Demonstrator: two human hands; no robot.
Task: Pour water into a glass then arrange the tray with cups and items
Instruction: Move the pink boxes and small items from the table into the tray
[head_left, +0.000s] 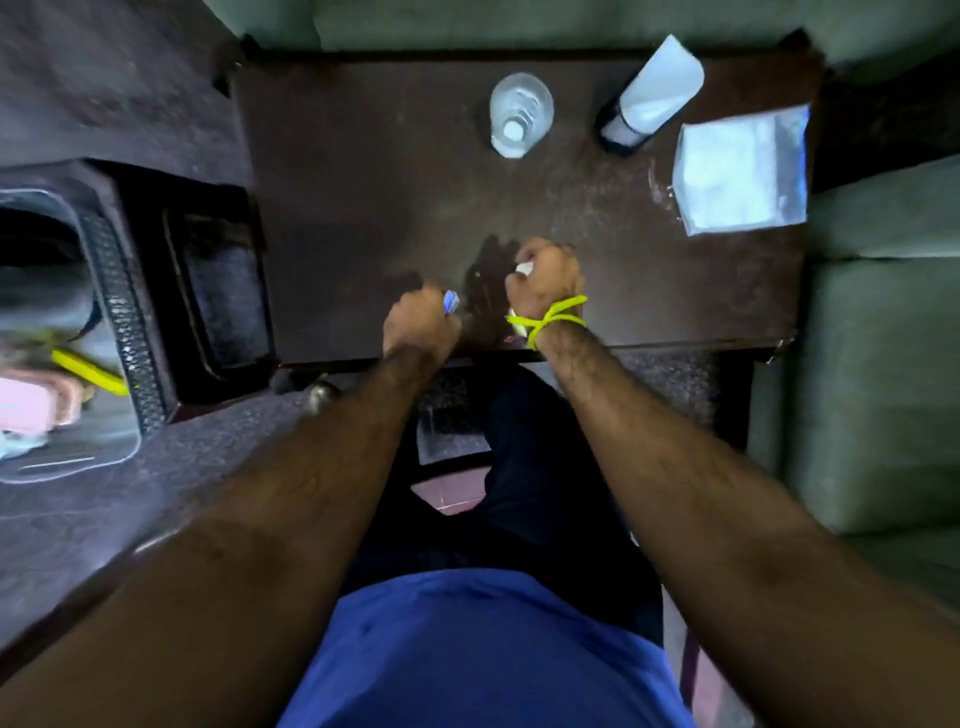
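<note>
I see both hands low over the near edge of the dark wooden table (363, 182), each curled into a fist. My left hand (418, 325) is closed around a small blue-and-white object (450, 302) that pokes out past the knuckles; the blur keeps me from telling what it is. My right hand (545, 278) is closed too, with a bit of something white (523, 268) showing between thumb and fingers, and a yellow-green cord (548, 322) is tied around that wrist. The two fists sit near each other but apart, with bare tabletop between them.

Farther back on the table, a clear plastic water bottle (521, 113) stands upright. To its right leans a pale tumbler with a dark base (652, 98), tilted in this view. Right of that, near the table's far corner, lies a clear plastic packet (740, 171) with white contents. I cannot make out a tray on the table. Off to the left, a dark side unit (171, 291) holds blurred items.
</note>
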